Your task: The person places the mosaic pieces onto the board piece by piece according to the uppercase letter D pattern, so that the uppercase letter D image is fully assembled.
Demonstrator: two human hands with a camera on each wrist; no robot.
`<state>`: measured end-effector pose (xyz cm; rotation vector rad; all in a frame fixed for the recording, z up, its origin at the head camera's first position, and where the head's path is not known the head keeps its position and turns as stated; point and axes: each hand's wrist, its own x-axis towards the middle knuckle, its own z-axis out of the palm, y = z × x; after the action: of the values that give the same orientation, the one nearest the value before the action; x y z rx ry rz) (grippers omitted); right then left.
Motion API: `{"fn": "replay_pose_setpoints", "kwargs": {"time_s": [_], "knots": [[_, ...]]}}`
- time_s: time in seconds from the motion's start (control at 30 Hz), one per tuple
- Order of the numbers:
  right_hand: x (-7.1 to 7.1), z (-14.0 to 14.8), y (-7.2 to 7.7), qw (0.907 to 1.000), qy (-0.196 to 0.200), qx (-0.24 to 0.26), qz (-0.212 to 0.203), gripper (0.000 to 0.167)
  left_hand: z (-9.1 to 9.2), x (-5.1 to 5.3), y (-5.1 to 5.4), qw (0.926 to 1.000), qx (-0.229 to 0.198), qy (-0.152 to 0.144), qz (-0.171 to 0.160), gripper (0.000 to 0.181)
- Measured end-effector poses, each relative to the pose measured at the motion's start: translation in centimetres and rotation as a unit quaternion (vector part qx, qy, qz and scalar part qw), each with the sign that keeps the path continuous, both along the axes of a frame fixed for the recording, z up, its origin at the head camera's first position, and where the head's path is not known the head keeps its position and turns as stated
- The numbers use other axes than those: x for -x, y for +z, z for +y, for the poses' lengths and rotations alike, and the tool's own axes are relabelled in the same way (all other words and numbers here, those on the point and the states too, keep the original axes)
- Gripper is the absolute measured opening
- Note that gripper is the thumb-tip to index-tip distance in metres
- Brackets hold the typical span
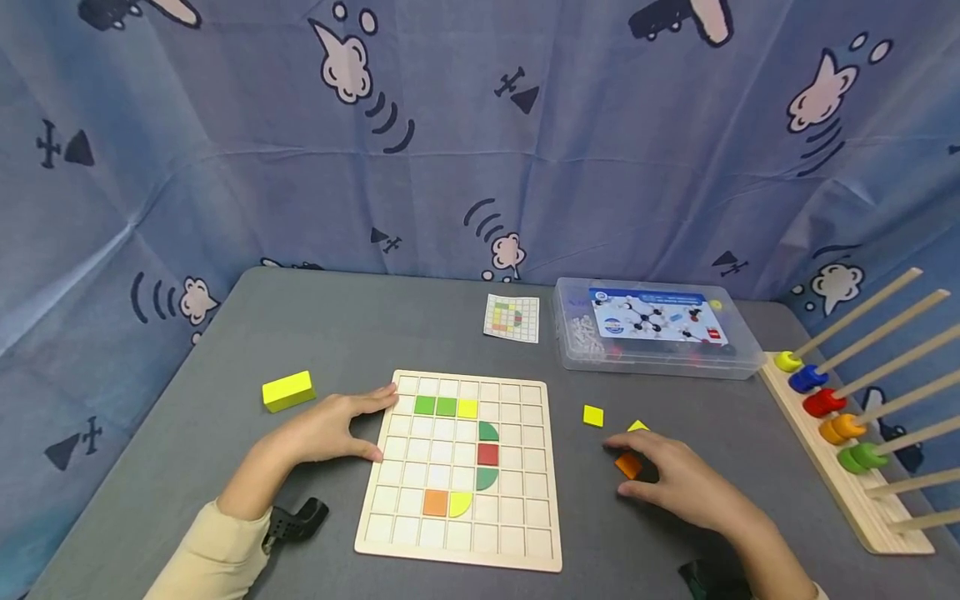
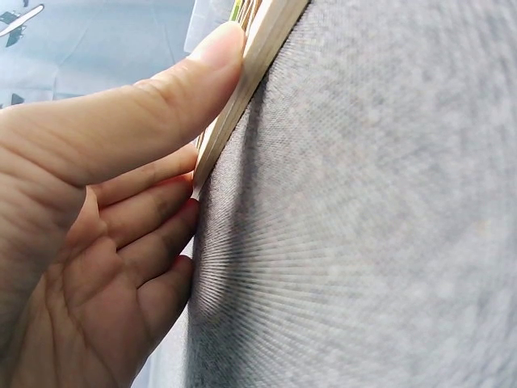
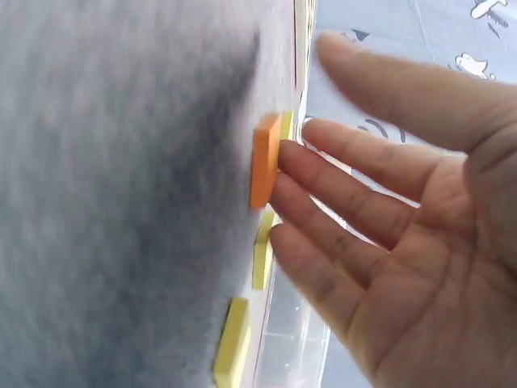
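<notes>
A wooden grid board [image 1: 517, 508] lies on the grey table, bearing green, yellow, red and orange square tiles and some quarter-round pieces. My left hand [image 1: 333, 427] rests at its left side, thumb and fingers spread; in the left wrist view the thumb [image 2: 214, 61] touches the board's edge [image 2: 271, 36]. To the board's right, my right hand [image 1: 686, 483] hovers with fingers extended over a loose orange tile [image 1: 627, 466], holding nothing. In the right wrist view the fingertips are close beside the orange tile [image 3: 262, 166]; contact is unclear. Yellow tiles [image 1: 593, 416] lie near that hand, one partly hidden.
A yellow block [image 1: 288, 392] lies left of the board. Behind it are a pattern card [image 1: 512, 318] and a clear plastic box [image 1: 652, 362] with a printed label. A wooden peg stand [image 1: 896, 537] with coloured rings stands at the right edge.
</notes>
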<state>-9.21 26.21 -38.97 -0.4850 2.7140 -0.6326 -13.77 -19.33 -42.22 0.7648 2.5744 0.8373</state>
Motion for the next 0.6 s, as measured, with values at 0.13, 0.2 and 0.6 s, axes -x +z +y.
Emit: {"fn": "replay_pose_setpoints", "kwargs": {"time_s": [0.13,0.2,0.6], "knots": [[0.26,0.18,-0.31,0.9998,-0.001,-0.019,0.005,0.043,-0.10,0.01,0.03,1.0000,0.002,-0.001,0.003,0.086],[0.25,-0.01,-0.50,0.9995,-0.004,-0.029,0.016,0.039,-0.15,-0.03,0.03,1.0000,0.001,-0.002,0.005,0.086],[-0.05,-0.11,-0.85,0.9970,-0.018,-0.061,0.046,0.030,-0.02,0.02,-0.01,0.9999,0.001,-0.009,0.010,0.086]]}}
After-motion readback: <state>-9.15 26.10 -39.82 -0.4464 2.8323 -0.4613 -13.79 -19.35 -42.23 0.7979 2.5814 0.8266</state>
